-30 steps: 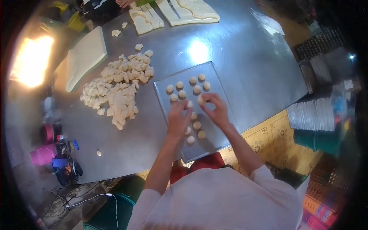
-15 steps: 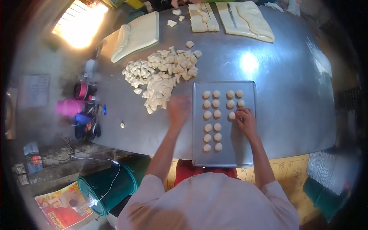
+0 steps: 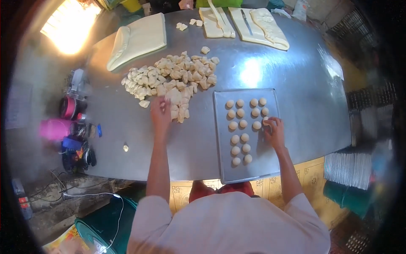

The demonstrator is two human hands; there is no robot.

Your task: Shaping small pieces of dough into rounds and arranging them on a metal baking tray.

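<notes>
My right hand (image 3: 275,132) is over the right side of a metal tray (image 3: 247,173), its fingertips closed on a round dough ball (image 3: 265,121). Several smooth dough balls (image 3: 243,123) stand in rows on the tray, in a left and a right group. At the near edge of a heap of cut dough pieces (image 3: 179,70), my left hand (image 3: 160,112) has its fingers curled in. What lies within those fingers, if anything, I cannot make out.
Thick dough sheets (image 3: 141,38) lie at the far side, one with a knife (image 3: 246,22) on it. Another person's hand (image 3: 186,4) shows there. A single dough piece (image 3: 125,148) lies at left. Cups and cables crowd the left edge; a green bin (image 3: 99,226) stands below.
My left hand has moved left and up to the heap's edge. My right hand has left one ball in the third row and now holds another beside it. The whole view has shifted somewhat.
</notes>
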